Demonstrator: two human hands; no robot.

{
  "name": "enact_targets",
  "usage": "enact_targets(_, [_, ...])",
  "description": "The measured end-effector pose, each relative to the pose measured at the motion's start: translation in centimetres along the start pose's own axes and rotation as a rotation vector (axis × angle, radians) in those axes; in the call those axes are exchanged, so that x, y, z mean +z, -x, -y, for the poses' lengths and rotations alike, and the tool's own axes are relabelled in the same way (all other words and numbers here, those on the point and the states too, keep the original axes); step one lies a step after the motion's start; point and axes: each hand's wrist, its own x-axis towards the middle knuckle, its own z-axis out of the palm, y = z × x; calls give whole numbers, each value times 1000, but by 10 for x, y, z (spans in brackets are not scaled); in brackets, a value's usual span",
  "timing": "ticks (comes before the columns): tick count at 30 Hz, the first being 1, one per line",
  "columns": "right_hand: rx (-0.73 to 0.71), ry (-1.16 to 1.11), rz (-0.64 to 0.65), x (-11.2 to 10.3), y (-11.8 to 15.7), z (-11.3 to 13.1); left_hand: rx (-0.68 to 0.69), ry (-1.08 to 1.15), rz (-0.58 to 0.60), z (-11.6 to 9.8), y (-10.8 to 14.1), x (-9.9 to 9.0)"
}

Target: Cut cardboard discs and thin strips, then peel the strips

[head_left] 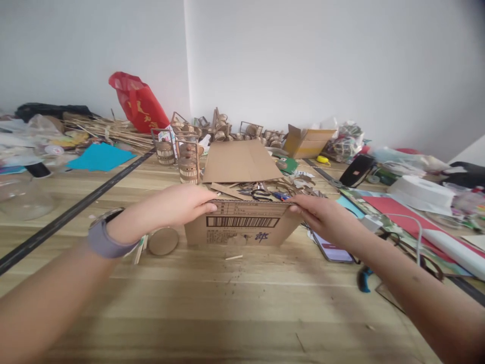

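Our left hand [195, 202] and right hand [312, 210], each nearly closed, pinch the left and right top corners of a brown, barcoded cardboard panel [242, 222].

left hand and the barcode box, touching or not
Touching: the head view shows the left hand gripping the barcode box at its top edge, thumb on the near side.

The cardboard box [242, 233] is brown — its side printed with a black-striped barcode [243, 222] and scrawled in dark blue. The tabletop [189, 313] is pale tan with streaky wood grain; the bag [132, 101] is red with gold lettering, the watch strap [108, 240] greyish purple — the wall [303, 60] pale grey.
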Motion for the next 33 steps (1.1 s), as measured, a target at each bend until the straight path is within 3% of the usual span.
enact_targets(9, [-46, 161, -253, 37, -1, -4, -79, -252, -100, -1, -1, 20])
enact_targets(13, [-70, 91, -377, 41, 1, 0, -67, -203, -147, -2, 2, 25])
enact_targets(18, [-71, -15, -361, 28, 6, 10, -76, -98, -128, -3, 3, 17])
enact_targets(24, [-66, 9, -414, -8, 22, 31, -137, 11, -193, -26, 19, -12])
enact_targets(26, [-58, -40, -362, -18, 27, 38, -152, 55, -173, -33, 25, -19])
enact_targets(28, [-32, -159, -225, -21, 31, 41, -170, 113, -91, -35, 30, -18])
enact_targets(31, [53, -342, 45, -13, 35, 44, -192, 199, 89, -29, 32, -1])
enact_targets(33, [112, -378, 162, -1, 35, 43, -184, 229, 147, -22, 29, 16])
